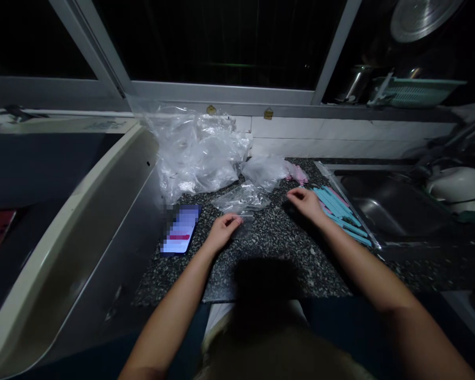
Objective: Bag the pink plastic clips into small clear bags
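My left hand [224,231] pinches the edge of a small clear plastic bag [245,228] just above the dark speckled counter. To the right, my right hand [305,203] has its thumb and fingertips drawn together; anything between them is too small to make out. Light blue strips [338,211] lie in a loose bundle beside that hand, with some pink among them. Several clear bags [243,198] are spread behind my left hand. A whitish bag [266,170] rests farther back, next to a pink item [296,173].
A large heap of clear plastic [201,153] stands against the back wall. On the left lie a lit phone [182,229] and a tall pale-rimmed appliance [79,211]. A sink [391,211] is set in at the right, and a green basket [425,92] sits on the sill.
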A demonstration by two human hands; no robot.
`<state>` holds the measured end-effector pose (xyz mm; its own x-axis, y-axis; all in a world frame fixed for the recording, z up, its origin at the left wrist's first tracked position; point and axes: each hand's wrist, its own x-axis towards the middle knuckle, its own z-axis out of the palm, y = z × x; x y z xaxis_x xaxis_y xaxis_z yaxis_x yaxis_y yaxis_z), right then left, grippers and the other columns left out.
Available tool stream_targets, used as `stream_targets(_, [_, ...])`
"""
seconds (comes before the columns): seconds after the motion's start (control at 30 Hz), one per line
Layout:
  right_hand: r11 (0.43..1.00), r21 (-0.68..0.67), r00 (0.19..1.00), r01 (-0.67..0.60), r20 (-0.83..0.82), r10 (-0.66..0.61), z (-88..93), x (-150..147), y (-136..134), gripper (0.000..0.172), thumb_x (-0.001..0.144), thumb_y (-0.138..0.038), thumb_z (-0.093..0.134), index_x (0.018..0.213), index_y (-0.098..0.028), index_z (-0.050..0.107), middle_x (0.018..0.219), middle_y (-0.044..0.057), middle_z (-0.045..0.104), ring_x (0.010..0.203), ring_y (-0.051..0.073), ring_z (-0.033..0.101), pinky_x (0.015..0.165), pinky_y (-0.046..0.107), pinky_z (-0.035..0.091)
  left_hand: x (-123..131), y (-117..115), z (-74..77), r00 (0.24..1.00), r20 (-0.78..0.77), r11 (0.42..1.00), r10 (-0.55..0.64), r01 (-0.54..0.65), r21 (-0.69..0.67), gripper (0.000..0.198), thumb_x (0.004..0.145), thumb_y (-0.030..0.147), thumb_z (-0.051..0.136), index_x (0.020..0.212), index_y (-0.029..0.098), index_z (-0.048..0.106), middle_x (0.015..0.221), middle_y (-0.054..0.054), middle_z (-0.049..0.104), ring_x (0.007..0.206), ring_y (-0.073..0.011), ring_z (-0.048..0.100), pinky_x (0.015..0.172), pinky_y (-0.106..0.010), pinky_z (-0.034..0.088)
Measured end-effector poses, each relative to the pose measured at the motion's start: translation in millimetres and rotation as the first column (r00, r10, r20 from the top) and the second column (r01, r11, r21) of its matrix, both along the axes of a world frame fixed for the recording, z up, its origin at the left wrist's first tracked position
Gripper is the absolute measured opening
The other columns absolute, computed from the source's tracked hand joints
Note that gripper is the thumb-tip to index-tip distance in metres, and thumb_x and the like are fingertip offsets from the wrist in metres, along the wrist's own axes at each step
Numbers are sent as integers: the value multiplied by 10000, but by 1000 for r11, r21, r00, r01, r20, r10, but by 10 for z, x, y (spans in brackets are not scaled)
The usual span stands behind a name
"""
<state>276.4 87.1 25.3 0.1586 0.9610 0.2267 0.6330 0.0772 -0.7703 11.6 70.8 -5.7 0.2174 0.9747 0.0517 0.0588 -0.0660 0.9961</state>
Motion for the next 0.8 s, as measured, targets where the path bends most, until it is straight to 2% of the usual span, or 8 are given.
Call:
stream_targets(0.07, [987, -31, 963, 158, 227, -147, 75, 387, 40, 211, 738, -247, 504, 847, -149, 656, 858, 73, 681, 760, 187, 599, 684, 281, 434, 9, -6, 12, 1000, 6, 1000, -5, 5, -10, 337, 574, 486, 662, 657, 160, 646, 661, -17, 639, 678, -158, 549, 718, -280, 413])
stream_targets(0.13, [950, -105, 860, 293, 464, -214, 116, 686, 42, 230, 761, -247, 493, 884, -157, 666, 897, 92, 683, 810, 219, 606, 676, 292, 426, 19, -5, 8, 1000, 5, 1000, -9, 9, -19, 352, 565, 502, 664, 657, 163, 646, 659, -18, 636, 677, -160, 545, 714, -281, 411])
stream_targets(0.23, [897, -219, 729, 385, 668, -149, 105, 914, 19, 246, 773, -271, 511, 931, -173, 673, 957, 107, 677, 885, 252, 603, 663, 294, 422, 22, 6, -18, 1000, -3, 999, -22, 22, -24, 369, 556, 523, 662, 652, 168, 645, 664, -23, 633, 678, -164, 541, 705, -281, 406])
stream_targets(0.33, [874, -309, 702, 375, 711, -50, 52, 946, 24, 289, 788, -348, 513, 981, -197, 665, 973, 95, 678, 901, 248, 607, 664, 286, 427, 10, 22, -37, 1000, -3, 1000, -23, 23, -21, 364, 561, 526, 656, 637, 171, 638, 641, -19, 618, 659, -161, 534, 690, -278, 404])
stream_targets(0.5, [867, -323, 652, 380, 758, -3, 1, 885, 119, 386, 822, -453, 438, 1003, -198, 664, 1000, 119, 668, 944, 254, 604, 702, 297, 442, -8, 34, -29, 1000, 14, 1000, -19, 19, -21, 327, 579, 497, 649, 626, 174, 624, 607, -8, 597, 626, -151, 523, 670, -270, 404])
stream_targets(0.6, [841, -357, 622, 406, 782, 32, -1, 866, 207, 370, 830, -412, 427, 1006, -190, 665, 1032, 145, 653, 982, 267, 594, 730, 317, 451, -4, 26, -18, 1000, 8, 999, -25, 25, -31, 316, 571, 484, 647, 617, 174, 613, 608, -6, 591, 624, -150, 515, 667, -269, 393])
stream_targets(0.8, [793, -404, 620, 456, 784, 43, 46, 816, 390, 375, 810, -356, 448, 1031, -126, 646, 1071, 196, 627, 1010, 302, 582, 755, 355, 457, 3, 9, 7, 999, -3, 998, -41, 41, -38, 301, 565, 470, 638, 621, 175, 608, 620, -3, 581, 639, -152, 506, 678, -270, 379])
